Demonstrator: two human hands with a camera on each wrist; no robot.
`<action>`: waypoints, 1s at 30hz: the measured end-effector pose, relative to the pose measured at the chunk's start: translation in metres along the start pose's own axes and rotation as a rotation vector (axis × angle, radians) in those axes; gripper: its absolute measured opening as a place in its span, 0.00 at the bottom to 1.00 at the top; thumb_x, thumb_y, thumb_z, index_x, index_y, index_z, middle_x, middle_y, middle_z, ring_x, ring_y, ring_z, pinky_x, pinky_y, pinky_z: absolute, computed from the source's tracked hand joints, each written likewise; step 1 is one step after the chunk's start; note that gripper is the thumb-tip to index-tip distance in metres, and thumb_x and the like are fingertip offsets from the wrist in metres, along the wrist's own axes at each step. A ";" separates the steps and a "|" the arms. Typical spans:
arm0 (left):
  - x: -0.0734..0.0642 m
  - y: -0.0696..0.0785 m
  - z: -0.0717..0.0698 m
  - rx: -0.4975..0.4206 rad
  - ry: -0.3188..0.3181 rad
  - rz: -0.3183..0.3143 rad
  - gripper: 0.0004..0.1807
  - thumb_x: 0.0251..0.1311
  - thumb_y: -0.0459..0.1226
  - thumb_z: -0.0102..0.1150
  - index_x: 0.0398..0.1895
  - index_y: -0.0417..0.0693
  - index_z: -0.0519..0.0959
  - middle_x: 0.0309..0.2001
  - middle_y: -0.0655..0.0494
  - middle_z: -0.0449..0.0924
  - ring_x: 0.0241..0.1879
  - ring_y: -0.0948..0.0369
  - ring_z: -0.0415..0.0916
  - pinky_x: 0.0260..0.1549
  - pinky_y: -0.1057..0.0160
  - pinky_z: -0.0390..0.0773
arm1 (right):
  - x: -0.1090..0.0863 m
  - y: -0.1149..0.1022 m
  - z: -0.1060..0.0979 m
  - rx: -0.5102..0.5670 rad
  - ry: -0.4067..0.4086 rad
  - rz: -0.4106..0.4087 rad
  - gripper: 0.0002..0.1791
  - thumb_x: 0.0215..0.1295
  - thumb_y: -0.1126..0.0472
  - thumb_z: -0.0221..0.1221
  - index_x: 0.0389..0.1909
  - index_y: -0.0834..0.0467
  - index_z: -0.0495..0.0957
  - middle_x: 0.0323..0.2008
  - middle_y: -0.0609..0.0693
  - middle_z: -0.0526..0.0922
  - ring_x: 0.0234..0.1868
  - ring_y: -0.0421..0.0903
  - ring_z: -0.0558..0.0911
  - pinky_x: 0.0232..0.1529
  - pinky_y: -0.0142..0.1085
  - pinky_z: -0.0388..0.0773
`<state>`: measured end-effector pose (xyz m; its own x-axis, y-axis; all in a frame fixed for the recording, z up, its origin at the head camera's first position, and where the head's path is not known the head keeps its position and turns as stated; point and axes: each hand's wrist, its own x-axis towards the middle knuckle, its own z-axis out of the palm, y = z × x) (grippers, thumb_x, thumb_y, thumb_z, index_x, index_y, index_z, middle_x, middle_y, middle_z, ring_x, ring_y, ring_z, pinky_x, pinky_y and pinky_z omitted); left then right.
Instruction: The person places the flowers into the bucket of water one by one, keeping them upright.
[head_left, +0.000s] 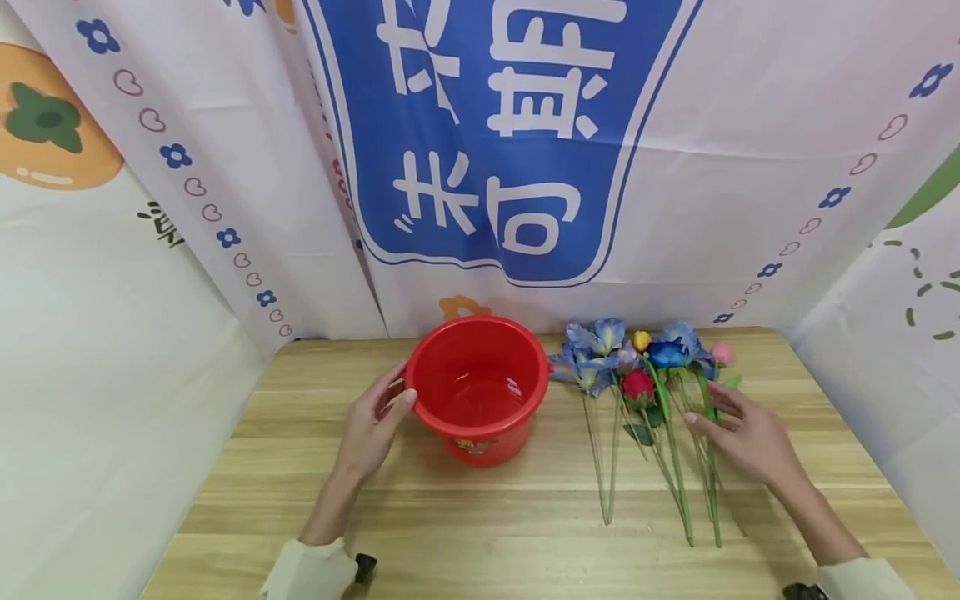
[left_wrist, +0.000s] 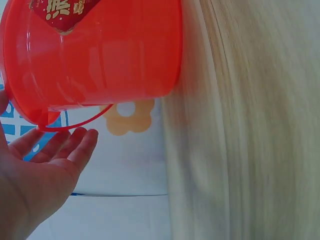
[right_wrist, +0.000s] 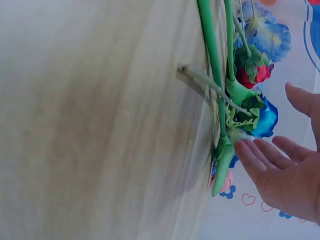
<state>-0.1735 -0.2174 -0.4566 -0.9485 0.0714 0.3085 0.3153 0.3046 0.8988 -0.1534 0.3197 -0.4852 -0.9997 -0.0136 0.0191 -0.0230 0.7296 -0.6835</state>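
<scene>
A red plastic bucket (head_left: 480,400) stands upright on the table, left of the flowers. My left hand (head_left: 375,421) is at its left side, thumb close to the rim and fingers beside the handle (left_wrist: 75,126); the fingers are loosely bent, not wrapped round it. Artificial flowers lie in a loose row to the bucket's right: blue irises (head_left: 596,350), a red rose (head_left: 638,387), a blue rose (head_left: 667,353) and small tulips. Over the rightmost green stems, my right hand (head_left: 750,433) hovers with thumb and fingers apart. In the right wrist view its fingertips (right_wrist: 245,147) reach close to the blossoms.
The wooden table (head_left: 480,533) ends at the back against a printed cloth (head_left: 675,233), which also hangs at both sides. Flower stems point toward the front of the table.
</scene>
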 end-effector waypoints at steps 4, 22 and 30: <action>0.000 0.000 0.002 -0.064 0.012 -0.042 0.30 0.75 0.33 0.61 0.78 0.39 0.71 0.74 0.35 0.74 0.69 0.35 0.77 0.55 0.77 0.82 | 0.005 0.005 -0.002 0.028 0.003 0.011 0.43 0.76 0.43 0.65 0.79 0.68 0.65 0.69 0.74 0.76 0.66 0.75 0.79 0.56 0.50 0.89; 0.003 0.001 0.003 -0.230 -0.016 -0.124 0.31 0.78 0.35 0.58 0.82 0.45 0.66 0.76 0.43 0.68 0.63 0.58 0.81 0.56 0.69 0.86 | 0.036 0.016 0.000 0.196 -0.127 0.039 0.35 0.75 0.52 0.68 0.72 0.69 0.73 0.67 0.69 0.80 0.46 0.18 0.81 0.48 0.18 0.81; -0.002 -0.003 0.004 -0.236 -0.012 -0.145 0.32 0.78 0.35 0.59 0.82 0.46 0.67 0.77 0.43 0.68 0.64 0.56 0.81 0.55 0.70 0.86 | 0.040 0.014 0.011 0.193 -0.120 0.041 0.32 0.70 0.56 0.72 0.67 0.71 0.77 0.57 0.67 0.87 0.42 0.29 0.88 0.44 0.24 0.86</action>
<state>-0.1726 -0.2141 -0.4609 -0.9842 0.0544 0.1685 0.1727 0.0832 0.9815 -0.1942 0.3220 -0.5020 -0.9930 -0.0765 -0.0903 0.0283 0.5871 -0.8090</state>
